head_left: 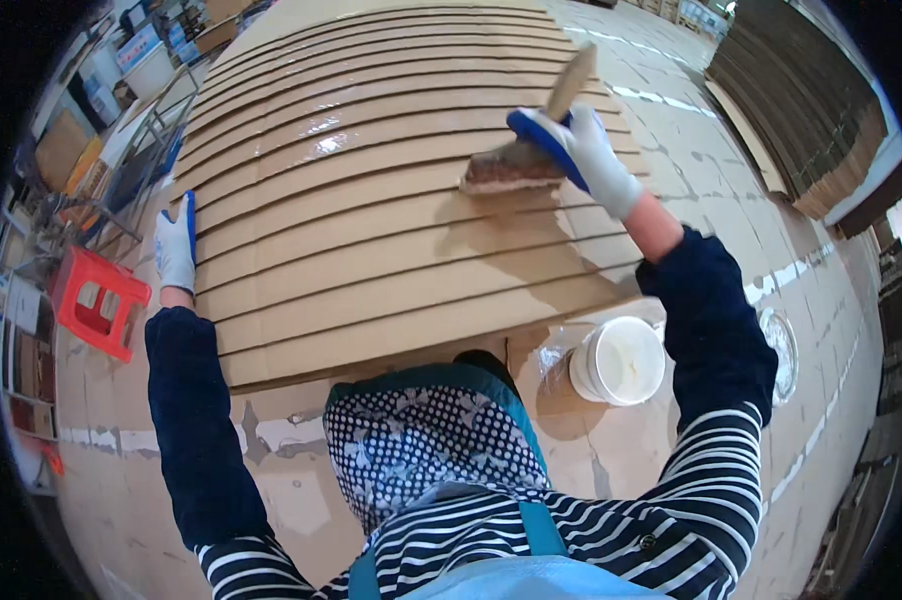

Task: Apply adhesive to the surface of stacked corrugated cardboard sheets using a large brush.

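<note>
Overlapping brown cardboard sheets (331, 240) fan out in front of me, each showing a strip along its edge. Wet, shiny patches mark the far strips. In my right hand (596, 160), gloved in white and blue, is a wide brush (514, 168) with a wooden handle. Its bristles are over the right half of the sheets; whether they touch is hard to tell. My left hand (177, 245), in a matching glove, rests against the left edge of the sheets, fingers stretched out and partly hidden at the side.
A white bucket (619, 362) with pale, creamy contents stands on the floor at near right. Left of the sheets is a red plastic stool (101, 303). Tall stacked cardboard (801, 100) rises at far right. A round, shiny lid-like thing (779, 352) lies beyond my right arm.
</note>
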A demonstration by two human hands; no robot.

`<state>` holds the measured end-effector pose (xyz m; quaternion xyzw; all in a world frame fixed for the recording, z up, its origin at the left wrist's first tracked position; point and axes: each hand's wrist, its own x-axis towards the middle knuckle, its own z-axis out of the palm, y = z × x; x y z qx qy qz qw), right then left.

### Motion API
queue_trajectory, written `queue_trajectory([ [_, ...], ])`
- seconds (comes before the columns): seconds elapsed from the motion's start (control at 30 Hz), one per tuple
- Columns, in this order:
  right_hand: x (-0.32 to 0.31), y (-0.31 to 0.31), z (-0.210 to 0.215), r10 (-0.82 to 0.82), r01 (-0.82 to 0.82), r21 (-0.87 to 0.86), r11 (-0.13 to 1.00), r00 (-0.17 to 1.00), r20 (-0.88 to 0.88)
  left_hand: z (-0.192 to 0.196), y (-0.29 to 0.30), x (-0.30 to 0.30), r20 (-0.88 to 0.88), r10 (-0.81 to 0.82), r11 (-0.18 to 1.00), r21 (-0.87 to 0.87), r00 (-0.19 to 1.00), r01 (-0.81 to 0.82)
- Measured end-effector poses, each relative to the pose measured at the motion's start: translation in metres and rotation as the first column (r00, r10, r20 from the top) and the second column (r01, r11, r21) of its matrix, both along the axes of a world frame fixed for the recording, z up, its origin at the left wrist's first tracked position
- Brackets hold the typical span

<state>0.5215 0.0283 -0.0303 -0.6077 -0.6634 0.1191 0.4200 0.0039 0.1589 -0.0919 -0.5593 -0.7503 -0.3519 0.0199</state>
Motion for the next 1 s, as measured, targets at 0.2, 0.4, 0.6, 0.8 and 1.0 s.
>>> queue_trajectory([
  [0.2, 0.110, -0.160, -0.025, 0.009, 0.102, 0.503, 0.858, 0.977, -0.213, -0.005, 0.018, -0.025, -0.029, -0.065, 0.997, 0.029, 0.997, 0.065],
  [0.4, 0.244, -0.297, -0.197, -0.545, 0.597, 0.101, 0.796, 0.779, -0.312, -0.009, 0.040, -0.069, -0.161, -0.328, 0.945, -0.043, 0.931, 0.326],
  [0.6, 0.247, -0.305, -0.362, -0.619, 0.479, -0.456, 0.750, 0.266, -0.739, 0.002, 0.044, -0.054, -0.288, -0.442, 0.897, -0.124, 0.850, 0.424],
  [0.8, 0.216, -0.265, -0.417, -0.683, 0.408, -0.566, 0.716, 0.241, -0.690, 0.000, 0.047, -0.028, -0.247, -0.151, 0.980, -0.167, 0.957, 0.111],
  [1.0, 0.235, -0.238, -0.492, -0.862, 0.443, -0.770, 0.459, 0.015, -0.506, -0.014, 0.076, -0.051, -0.333, -0.286, 0.952, -0.204, 0.898, 0.228],
])
